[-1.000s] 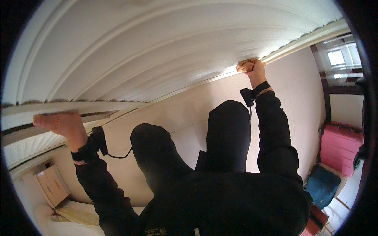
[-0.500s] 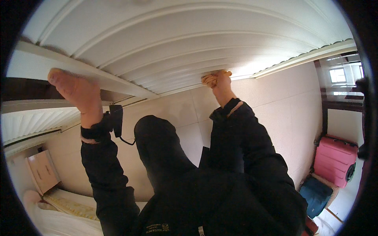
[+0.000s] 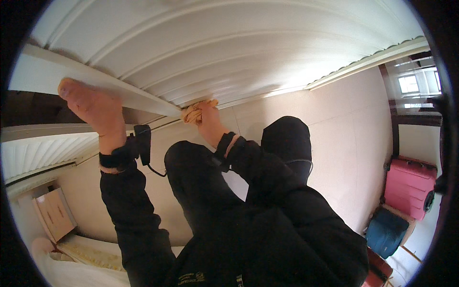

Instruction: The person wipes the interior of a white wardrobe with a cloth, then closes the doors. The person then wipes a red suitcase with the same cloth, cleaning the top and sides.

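A white ribbed door (image 3: 229,52) with a pale frame fills the upper view. My left hand (image 3: 98,110) is closed on the frame's edge at the left, with most of its fingers out of sight. Bunched in my right hand (image 3: 210,123) is a tan cloth (image 3: 191,114). The cloth presses against the foot of the ribbed panel, close to the corner where the side frame (image 3: 143,98) meets the bottom. Both my arms wear black sleeves, and a small black device with a cable sits at my left wrist.
Below the door lies a light tiled floor (image 3: 349,119). A second ribbed panel (image 3: 43,153) stands left, past a dark gap. A pink suitcase (image 3: 409,186) and a dark blue bag (image 3: 386,233) are at the right. A pale box-like cabinet (image 3: 55,215) and bedding (image 3: 91,253) lie lower left.
My right hand has slid the cloth leftward along the panel's lower edge to near the corner. My right knee now shows beyond the arm. The left hand keeps its place.
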Motion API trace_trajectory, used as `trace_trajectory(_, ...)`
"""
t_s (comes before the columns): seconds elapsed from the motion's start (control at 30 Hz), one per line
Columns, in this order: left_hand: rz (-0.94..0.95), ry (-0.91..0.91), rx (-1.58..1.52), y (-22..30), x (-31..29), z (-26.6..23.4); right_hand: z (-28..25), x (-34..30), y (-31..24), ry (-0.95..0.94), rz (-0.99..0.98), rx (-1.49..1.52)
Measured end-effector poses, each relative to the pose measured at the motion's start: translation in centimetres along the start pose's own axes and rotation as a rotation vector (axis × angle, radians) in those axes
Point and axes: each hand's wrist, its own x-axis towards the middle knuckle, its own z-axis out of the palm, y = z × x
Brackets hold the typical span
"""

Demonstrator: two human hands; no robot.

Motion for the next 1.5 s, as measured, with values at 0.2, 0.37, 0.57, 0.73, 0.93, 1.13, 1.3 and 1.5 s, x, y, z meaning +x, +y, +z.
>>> trace_trajectory(0.2,-0.323,0.016,-0.360,0.6,-0.2,0.1,0.6,-0.5,0.4,0.063,0.001,-0.075)
trace_trajectory(0.37,-0.445,0.025,-0.449,3.0,0.4,0.3,-2.9,-3.6,0.2,-0.229,-0.188,-0.599)
trace_trajectory(0.57,-0.484,0.043,-0.450,3.7,0.6,0.2,-5.4,-0.7,4.4,-0.463,-0.076,-0.217)
trace_trajectory(0.73,-0.488,0.049,-0.405,3.9,0.7,0.3,-5.1,5.6,5.7,-0.247,0.049,-0.116)
trace_trajectory(0.93,-0.470,0.060,-0.354,3.6,0.6,0.3,-7.6,5.4,-0.5,-0.153,0.138,-0.090)
trace_trajectory(1.13,-0.366,-0.059,-0.230,0.2,0.5,-1.4,-11.4,6.8,-7.3,0.020,0.255,0.183)
trace_trajectory(1.3,-0.014,-0.212,0.511,-1.8,0.8,-2.7,-16.6,6.5,-15.5,0.181,0.154,0.170)
trace_trajectory(1.5,-0.127,-0.141,0.250,-1.1,0.9,-3.3,-24.9,6.5,-25.9,0.520,-0.006,0.328)
